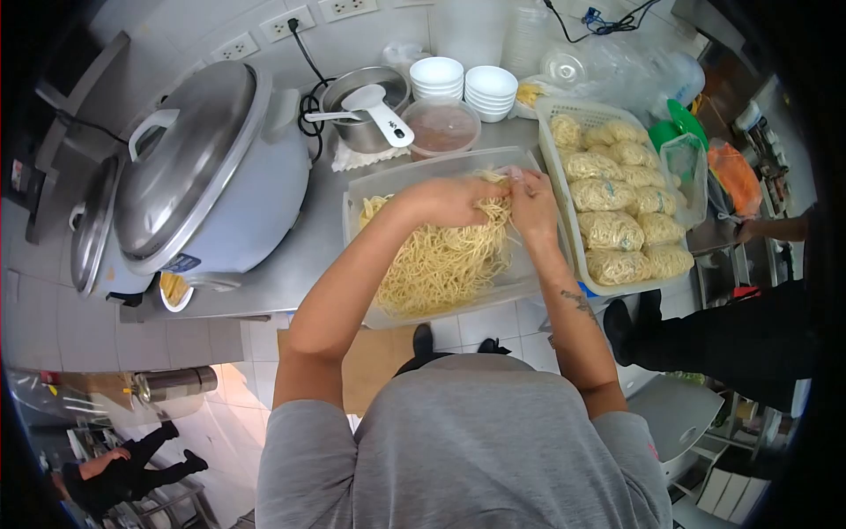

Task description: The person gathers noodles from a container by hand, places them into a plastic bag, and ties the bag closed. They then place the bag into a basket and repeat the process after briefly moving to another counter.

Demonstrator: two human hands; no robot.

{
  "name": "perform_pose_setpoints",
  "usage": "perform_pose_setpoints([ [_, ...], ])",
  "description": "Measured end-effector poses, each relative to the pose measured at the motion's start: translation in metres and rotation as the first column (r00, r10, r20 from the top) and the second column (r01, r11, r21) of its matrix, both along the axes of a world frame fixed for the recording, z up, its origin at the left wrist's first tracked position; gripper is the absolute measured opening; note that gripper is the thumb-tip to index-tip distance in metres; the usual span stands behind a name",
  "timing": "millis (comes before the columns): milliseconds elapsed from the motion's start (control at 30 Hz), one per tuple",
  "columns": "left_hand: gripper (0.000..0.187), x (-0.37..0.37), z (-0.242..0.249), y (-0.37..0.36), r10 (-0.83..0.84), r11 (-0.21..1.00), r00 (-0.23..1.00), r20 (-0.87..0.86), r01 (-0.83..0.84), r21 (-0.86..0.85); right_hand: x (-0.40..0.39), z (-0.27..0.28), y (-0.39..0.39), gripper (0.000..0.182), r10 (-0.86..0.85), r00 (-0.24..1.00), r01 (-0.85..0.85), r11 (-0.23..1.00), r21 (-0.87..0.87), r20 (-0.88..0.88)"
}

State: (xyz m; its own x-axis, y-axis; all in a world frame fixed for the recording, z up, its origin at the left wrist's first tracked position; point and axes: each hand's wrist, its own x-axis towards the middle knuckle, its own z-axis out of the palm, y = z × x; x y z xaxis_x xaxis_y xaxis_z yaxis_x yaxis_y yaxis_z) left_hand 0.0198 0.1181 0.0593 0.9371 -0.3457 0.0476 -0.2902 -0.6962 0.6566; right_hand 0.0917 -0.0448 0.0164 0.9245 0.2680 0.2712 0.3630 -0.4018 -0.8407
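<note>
A translucent plastic tub [527, 286] on the steel counter holds a large heap of loose yellow noodles [445, 264]. My left hand [456, 201] reaches over the tub's far side, its fingers closed round a bunch of noodles. Close beside it, my right hand [534, 204] pinches a thin, clear plastic bag [508, 171] at the noodles. Only a small part of the bag shows between the hands. To the right, a white basket [552, 132] holds several bagged noodle portions [611, 231].
Big lidded cookers [198, 176] stand at left. Behind the tub are a metal pot [363, 132] with a white scoop [385, 115] across it, a lidded round container [442, 128] and stacked white bowls [491, 88]. A person in dark clothes [714, 331] stands at right.
</note>
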Motion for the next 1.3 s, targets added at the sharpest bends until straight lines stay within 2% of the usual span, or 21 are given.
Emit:
perform_pose_setpoints([
  [100,0.063,-0.023,0.041,-0.005,0.232,0.973,0.972,-0.033,-0.231,0.031,0.007,0.001,-0.004,0.027,-0.008,0.995,0.016,0.997,0.080,-0.096],
  [200,0.058,-0.035,-0.009,-0.033,0.579,0.785,0.815,-0.009,-0.556,0.273,0.008,0.005,0.004,0.026,-0.041,0.999,0.043,0.997,0.064,-0.033],
  [267,0.054,-0.035,-0.057,-0.050,0.578,0.769,0.809,-0.109,-0.494,0.406,0.006,0.008,0.007,0.024,-0.053,0.995,0.051,0.999,0.018,0.085],
  [300,0.057,-0.033,-0.057,-0.047,0.547,0.806,0.817,-0.180,-0.456,0.378,0.006,0.008,0.008,0.023,-0.052,0.990,0.053,0.999,0.000,0.128],
  [367,0.063,-0.022,-0.054,-0.034,0.467,0.874,0.825,-0.318,-0.376,0.307,0.008,0.009,0.006,0.021,-0.053,0.975,0.063,0.997,-0.040,0.214],
  [433,0.059,-0.029,0.003,-0.019,0.510,0.812,0.764,-0.395,-0.579,-0.072,0.009,0.012,0.002,0.021,-0.019,0.990,0.031,0.995,-0.091,0.137],
  [467,0.051,-0.033,0.026,-0.013,0.506,0.786,0.780,-0.367,-0.593,-0.176,0.008,0.015,0.001,0.020,-0.003,0.996,0.013,0.993,-0.114,0.094],
  [567,0.036,-0.036,0.045,-0.004,0.398,0.696,0.829,-0.393,-0.552,-0.459,-0.008,0.028,0.013,0.019,0.253,0.966,-0.237,0.951,0.199,-0.058],
  [600,0.033,-0.035,0.046,-0.003,0.338,0.658,0.849,-0.407,-0.522,-0.543,-0.012,0.035,0.016,0.019,0.283,0.958,-0.269,0.936,0.229,-0.033],
  [700,0.024,-0.039,0.035,-0.015,0.453,0.696,0.861,-0.231,-0.504,-0.512,-0.017,0.048,0.019,0.018,0.331,0.943,-0.323,0.896,0.306,0.026],
  [733,0.021,-0.033,0.027,-0.020,0.503,0.778,0.864,0.007,-0.449,-0.440,-0.014,0.049,0.021,0.018,0.329,0.944,-0.320,0.889,0.327,0.031],
  [800,0.017,-0.025,0.013,-0.034,0.462,0.887,0.753,0.468,-0.395,-0.241,-0.012,0.054,0.022,0.018,0.321,0.947,-0.307,0.907,0.287,0.001],
  [867,0.017,-0.019,0.012,-0.038,0.443,0.896,0.889,0.116,-0.432,-0.107,-0.015,0.065,0.021,0.019,0.306,0.950,-0.293,0.943,0.158,-0.064],
  [900,0.017,-0.014,0.014,-0.039,0.427,0.902,0.901,-0.072,-0.430,-0.037,-0.019,0.067,0.021,0.019,0.330,0.944,-0.330,0.943,0.050,0.007],
  [933,0.019,-0.007,0.003,-0.039,0.337,0.897,0.935,0.108,-0.354,0.263,-0.023,0.068,0.020,0.019,0.357,0.931,-0.353,0.934,-0.059,0.077],
  [967,0.017,-0.002,-0.008,-0.041,0.393,0.891,0.903,0.170,-0.420,0.171,-0.026,0.069,0.020,0.020,0.388,0.910,-0.364,0.916,-0.167,0.144],
  [1033,0.016,-0.002,-0.007,-0.047,0.509,0.852,0.817,0.270,-0.522,-0.026,-0.023,0.068,0.020,0.019,0.336,0.939,-0.328,0.939,-0.101,0.078],
  [1133,0.028,0.009,0.036,-0.029,0.249,0.901,0.964,-0.097,-0.195,0.387,0.002,0.059,0.013,0.019,0.222,0.972,-0.226,0.974,0.035,0.081],
  [1167,0.034,-0.001,0.044,-0.018,0.273,0.937,0.962,-0.003,-0.265,0.229,0.008,0.056,0.010,0.019,0.174,0.980,-0.182,0.979,0.090,0.092],
  [1233,0.046,-0.027,0.051,-0.001,0.357,0.933,0.920,0.162,-0.342,-0.115,0.004,0.062,0.004,0.019,0.138,0.986,-0.132,0.989,0.060,-0.095],
  [1300,0.053,-0.026,0.013,-0.004,0.410,0.887,0.901,0.142,-0.430,0.167,0.001,0.068,0.003,0.020,0.109,0.976,-0.099,0.993,0.060,-0.190],
])
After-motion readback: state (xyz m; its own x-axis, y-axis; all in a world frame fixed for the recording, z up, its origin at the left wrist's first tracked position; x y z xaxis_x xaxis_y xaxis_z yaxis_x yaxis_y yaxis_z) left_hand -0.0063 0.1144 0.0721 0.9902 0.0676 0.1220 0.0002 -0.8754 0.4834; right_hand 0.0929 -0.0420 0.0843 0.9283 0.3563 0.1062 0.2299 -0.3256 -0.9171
